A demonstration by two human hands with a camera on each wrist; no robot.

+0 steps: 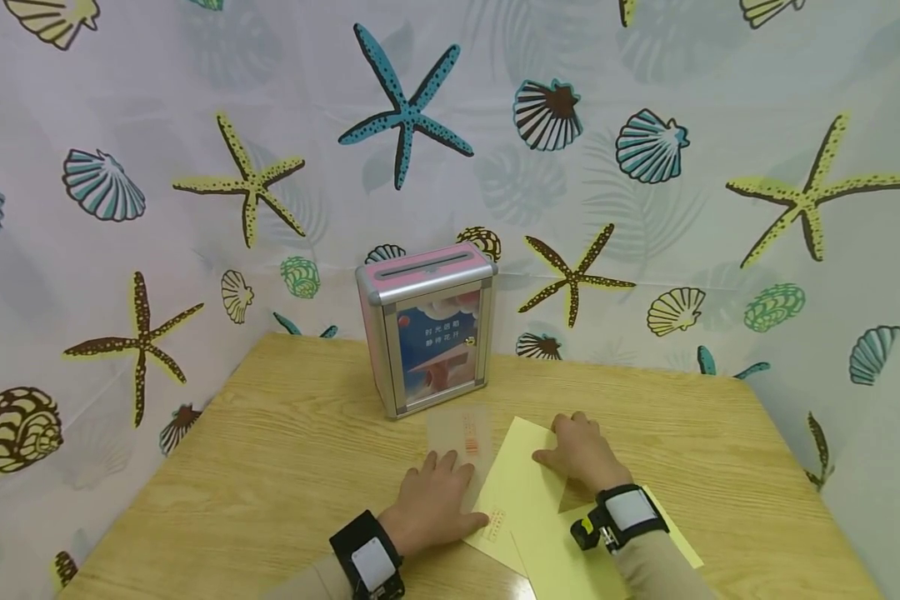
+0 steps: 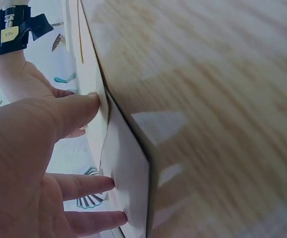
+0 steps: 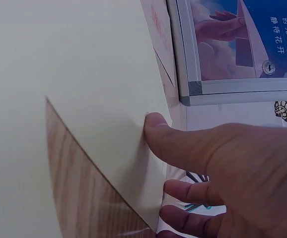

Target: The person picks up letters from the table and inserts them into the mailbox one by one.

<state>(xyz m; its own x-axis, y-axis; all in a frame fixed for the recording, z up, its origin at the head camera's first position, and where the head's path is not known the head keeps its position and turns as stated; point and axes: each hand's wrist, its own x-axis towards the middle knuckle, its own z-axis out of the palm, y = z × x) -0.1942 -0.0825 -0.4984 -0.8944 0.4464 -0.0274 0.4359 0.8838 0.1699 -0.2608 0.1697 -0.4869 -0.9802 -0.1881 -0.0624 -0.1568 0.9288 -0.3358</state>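
Note:
Near the front of the table, my left hand (image 1: 429,507) lies with fingers spread. Its fingers touch a pale, translucent envelope (image 1: 450,423) with red print, while the thumb rests on a yellow envelope (image 1: 521,467). In the left wrist view, the thumb and fingertips sit along the edges of the papers. My right hand (image 1: 581,450) is at the far right corner of that yellow envelope. The right wrist view shows its thumb on the paper (image 3: 104,59) and its fingertips right at the edge. Another yellow sheet (image 1: 558,554) lies nearer me, partly hidden beneath the right wrist.
A pink and silver letter box (image 1: 429,333) with a top slot, picture front and small lock stands behind the papers. The wooden table (image 1: 292,467) extends to both sides. A curtain (image 1: 435,67) printed with starfish and shells hangs around the back and sides.

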